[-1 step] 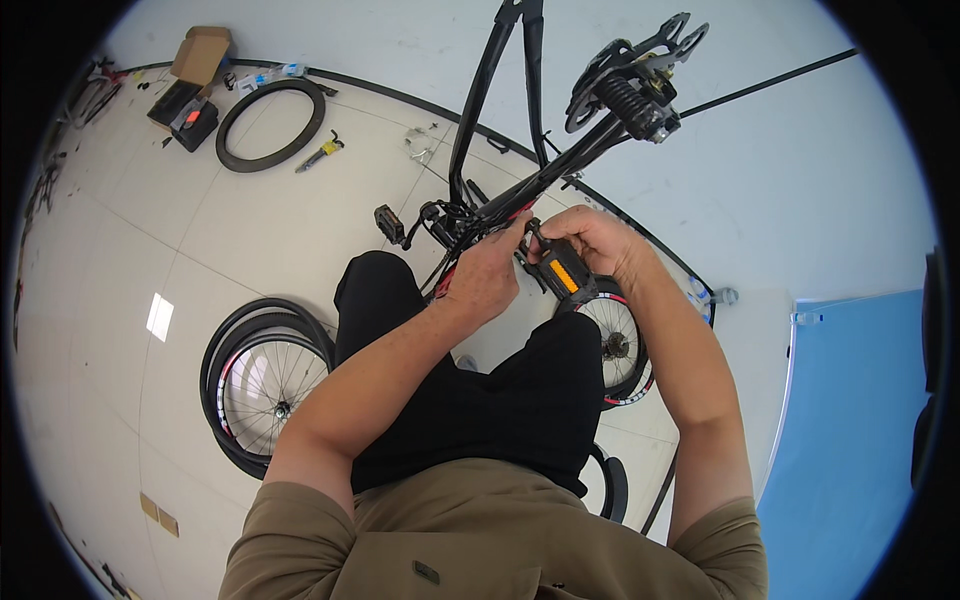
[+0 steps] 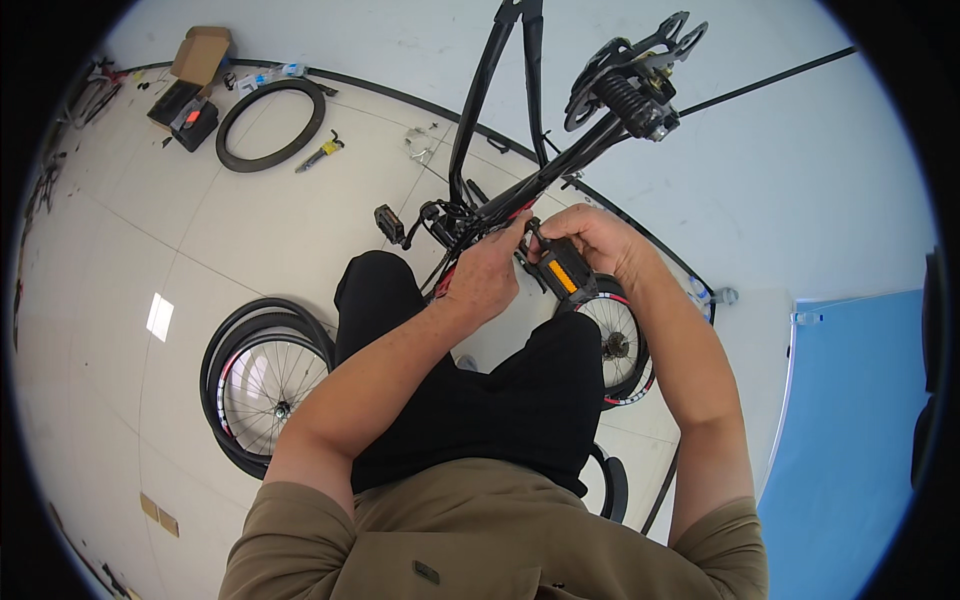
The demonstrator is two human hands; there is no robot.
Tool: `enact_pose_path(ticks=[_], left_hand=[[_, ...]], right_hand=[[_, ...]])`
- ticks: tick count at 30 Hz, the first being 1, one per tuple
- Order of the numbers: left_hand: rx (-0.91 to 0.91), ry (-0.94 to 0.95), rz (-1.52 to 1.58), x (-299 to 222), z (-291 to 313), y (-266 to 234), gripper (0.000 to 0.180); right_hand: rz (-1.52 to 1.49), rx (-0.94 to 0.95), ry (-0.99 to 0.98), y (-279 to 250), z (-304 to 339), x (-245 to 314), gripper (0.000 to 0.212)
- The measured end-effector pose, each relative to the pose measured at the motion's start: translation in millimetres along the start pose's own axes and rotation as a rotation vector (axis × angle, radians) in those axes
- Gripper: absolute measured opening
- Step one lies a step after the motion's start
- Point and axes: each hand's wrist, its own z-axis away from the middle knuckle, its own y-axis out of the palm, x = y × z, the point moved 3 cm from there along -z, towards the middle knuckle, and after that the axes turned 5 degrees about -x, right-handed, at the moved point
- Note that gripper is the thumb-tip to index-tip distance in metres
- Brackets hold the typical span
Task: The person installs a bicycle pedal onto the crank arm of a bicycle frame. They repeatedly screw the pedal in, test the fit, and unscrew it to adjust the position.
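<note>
A black bicycle frame without wheels stands before me, its lower part between my knees. My left hand is closed at the crank arm, its fingertips close to the arm's upper end; the palm side is hidden. On the right, a black pedal with an orange reflector hangs at the crank. The thumb and fingers of my right hand pinch it at its inner end, where it meets the crank arm. A second pedal sticks out on the frame's left side.
A spoked wheel with tyres lies left of my leg; another wheel is by my right knee. Farther off lie a loose tyre, a yellow-black tool and an opened cardboard box. A blue panel is at right.
</note>
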Motion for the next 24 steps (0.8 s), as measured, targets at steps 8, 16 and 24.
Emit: enact_pose_path(ticks=[8, 16, 24], left_hand=[[-0.024, 0.041, 0.019, -2, -2, 2, 0.062], [0.005, 0.019, 0.003, -2, -2, 3, 0.062], [0.108, -0.181, 0.199, -14, -10, -3, 0.05]], right_hand=[[0.748, -0.273, -0.121, 21, 22, 42, 0.023], [1.251, -0.582, -0.352, 44, 37, 34, 0.027], [1.166, -0.611, -0.307, 50, 49, 31, 0.026]])
